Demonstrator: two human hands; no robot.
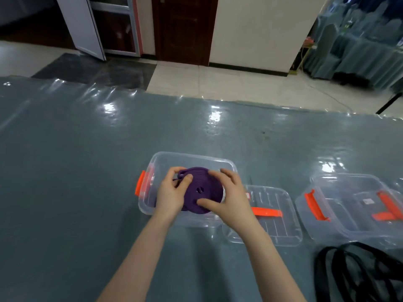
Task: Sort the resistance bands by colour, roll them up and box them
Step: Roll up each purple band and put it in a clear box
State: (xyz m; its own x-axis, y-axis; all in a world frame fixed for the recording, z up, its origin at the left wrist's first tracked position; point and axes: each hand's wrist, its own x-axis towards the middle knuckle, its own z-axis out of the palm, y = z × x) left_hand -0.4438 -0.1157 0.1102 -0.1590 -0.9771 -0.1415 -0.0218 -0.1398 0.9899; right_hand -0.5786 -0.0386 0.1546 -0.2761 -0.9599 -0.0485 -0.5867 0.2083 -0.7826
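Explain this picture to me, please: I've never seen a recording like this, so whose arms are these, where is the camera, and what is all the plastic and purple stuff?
There is no machine here. A person wears a wide-angle camera on the head, so you look down along their own bare arms. That is the only view.

The left hand and the right hand both hold a rolled purple resistance band, fingers curled round its edge, over an open clear box with orange latches.

Everything rests on a table covered in shiny grey-blue plastic sheeting. Beside the box lies a clear lid with an orange handle. Further right stands a second clear box with orange parts. At the lower right lie loose black bands, not yet rolled.

The job is sorting bands by colour, rolling and boxing them.
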